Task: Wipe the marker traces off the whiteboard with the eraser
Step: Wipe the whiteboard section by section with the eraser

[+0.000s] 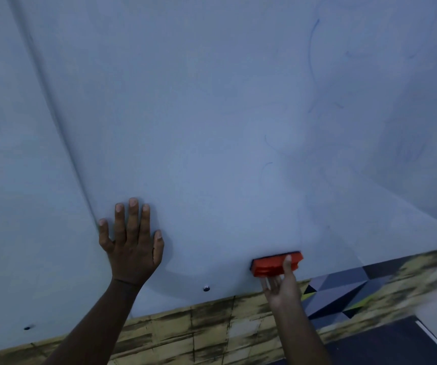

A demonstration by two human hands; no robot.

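- White and slightly glossy, the whiteboard fills most of the view and leans away toward the top.
- Faint blue marker traces remain on the board up and to the right of the eraser; the longest is a thin curved line, with paler smudges near it.
- Down the board's left part runs a soft dark line, either a seam or a shadow; which one cannot be told.
- Two small round fasteners sit near the board's lower edge, one to the left of the eraser and another much further left.
- The orange eraser is pressed against the board just above its lower edge, with a dark pad facing the surface.
- The right hand grips the eraser from below, thumb over its front.
- The left hand lies flat on the board with fingers spread wide, holding nothing, well to the left of the eraser.
- Below the board, the wall shows a yellowish brick-like pattern.
- Right of the eraser and lower, a patch of grey, black and yellow triangles covers the wall; the area is blurred.
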